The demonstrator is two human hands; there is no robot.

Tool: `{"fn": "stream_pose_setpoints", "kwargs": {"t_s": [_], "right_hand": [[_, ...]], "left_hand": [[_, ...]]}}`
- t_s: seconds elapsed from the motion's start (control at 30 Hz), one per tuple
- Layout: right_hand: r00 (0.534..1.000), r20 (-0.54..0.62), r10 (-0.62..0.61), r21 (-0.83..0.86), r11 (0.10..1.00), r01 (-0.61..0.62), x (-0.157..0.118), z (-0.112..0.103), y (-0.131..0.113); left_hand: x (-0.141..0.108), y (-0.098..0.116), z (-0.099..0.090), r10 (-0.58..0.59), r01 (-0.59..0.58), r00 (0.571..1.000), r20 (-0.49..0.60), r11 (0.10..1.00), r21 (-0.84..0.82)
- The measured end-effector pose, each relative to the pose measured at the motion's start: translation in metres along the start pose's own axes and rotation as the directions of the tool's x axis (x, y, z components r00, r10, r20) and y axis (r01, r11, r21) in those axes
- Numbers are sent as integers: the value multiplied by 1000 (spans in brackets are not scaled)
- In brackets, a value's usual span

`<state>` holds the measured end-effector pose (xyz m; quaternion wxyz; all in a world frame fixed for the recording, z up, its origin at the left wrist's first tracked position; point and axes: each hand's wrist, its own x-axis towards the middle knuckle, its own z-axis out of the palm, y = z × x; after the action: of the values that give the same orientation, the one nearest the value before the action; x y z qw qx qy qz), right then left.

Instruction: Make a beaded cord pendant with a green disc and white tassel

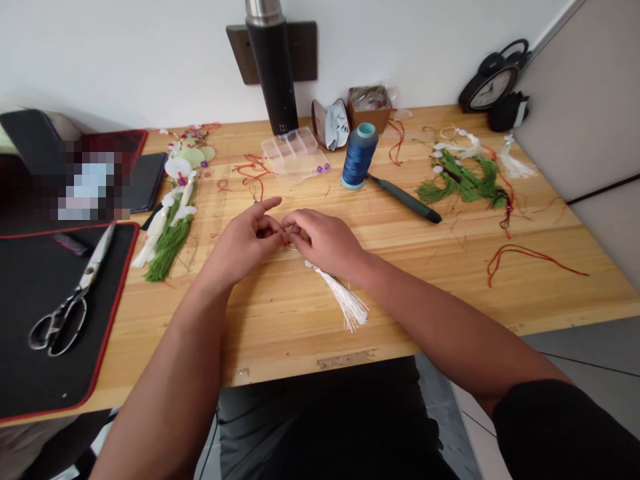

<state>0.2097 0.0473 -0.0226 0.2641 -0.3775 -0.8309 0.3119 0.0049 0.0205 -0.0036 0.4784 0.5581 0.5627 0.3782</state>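
Observation:
Just above the wooden table [280,313], my left hand [247,240] and my right hand [325,243] meet fingertip to fingertip. Both are pinched on a thin cord [293,248], which is pale with a bit of red by the fingers. My left index finger sticks out straight. From under my right hand a white tassel [345,299] trails toward the table's front edge, its strands fanned out. A small white piece [311,265] sits at the tassel's head. Most of the cord is hidden behind the fingers.
Scissors [80,293] lie on a black mat at left. Green and white tassels [173,233] lie left, more green ones [463,177] right. A blue thread spool [359,157], a dark green pen-like tool [407,200], a plastic compartment box [293,153] and a black flask [273,73] stand behind my hands.

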Motion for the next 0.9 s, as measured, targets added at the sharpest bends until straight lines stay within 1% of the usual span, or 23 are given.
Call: {"fn": "stream_pose_setpoints", "kwargs": {"t_s": [0.1,0.2,0.47,0.6,0.73,0.9], "right_hand": [[1000,9,-20,-34,999,20,0,0,0],[1000,2,-19,-29,999,19,1,0,0],[999,-24,41,18,999,-41,3,0,2],[996,-23,81,96,992,-79,4,-1,2],[993,11,119,192,974,-119,3,-3,2],[987,46,156,271,949,-163,3,-3,5]], "left_hand": [[1,-2,0,4,-4,1000,10,1000,-13],[1,-3,-1,5,-5,1000,18,1000,-7],[-1,2,-1,-2,0,999,43,999,42],[-1,1,-2,20,-21,1000,23,998,54],[1,-3,-3,54,-54,999,-3,997,52],[2,-5,-4,65,-64,998,-16,995,75]]}}
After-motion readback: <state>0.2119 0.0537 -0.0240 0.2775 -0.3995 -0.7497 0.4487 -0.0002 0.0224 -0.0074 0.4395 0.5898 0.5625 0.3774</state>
